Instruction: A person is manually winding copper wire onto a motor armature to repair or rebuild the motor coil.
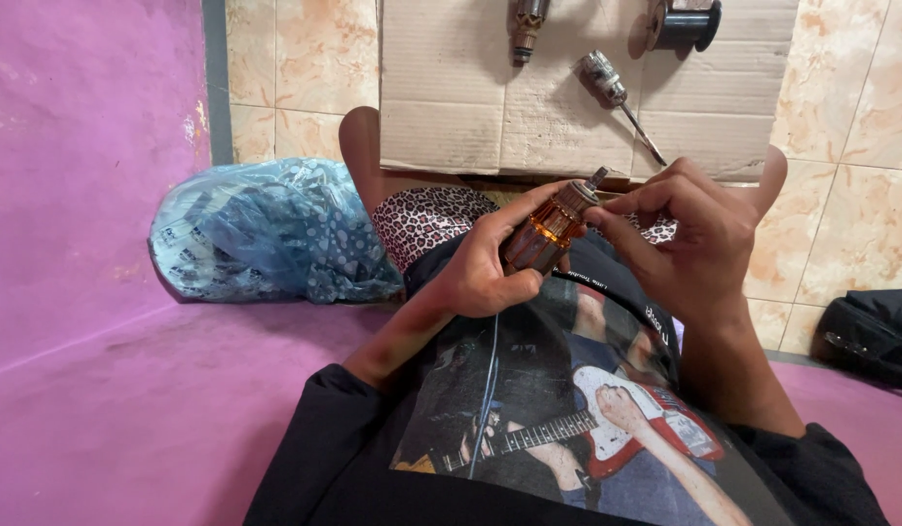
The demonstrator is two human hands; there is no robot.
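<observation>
Floor: pink-purple mat underfoot, beige marbled tiles beyond it, a purple wall off past the left hand. The person sits low, knees up, working over the lap.

Armature: a small motor armature (551, 229) with copper-coloured windings, held up between both hands just above the chest, shaft tip angled up and away so the top end faces the eyes.

Left hand: the left hand (490, 268) is wrapped around the winding body from below, thumb pressed on the lower end. It looks like the steadying grip, holding the part firm and tilted.

Right hand: the right hand (690, 239) has its fingertips pinched at the shaft end, touching the armature's top. A fine, light hold, as if feeling or working that end rather than carrying weight.

Cardboard: a flattened cardboard sheet (451, 107) lies on the tiles just beyond both hands, serving as a clean lay-down spot.

Parts: on it, well ahead of the hands, a screwdriver (616, 97), a second rotor piece (527, 27) and a dark cylindrical housing (683, 23), spread apart so each stays easy to pick.

Bag: a blue plastic bag (266, 234) slumps out past the left hand.

Case: a black bag (875, 336) sits beyond the right wrist.
</observation>
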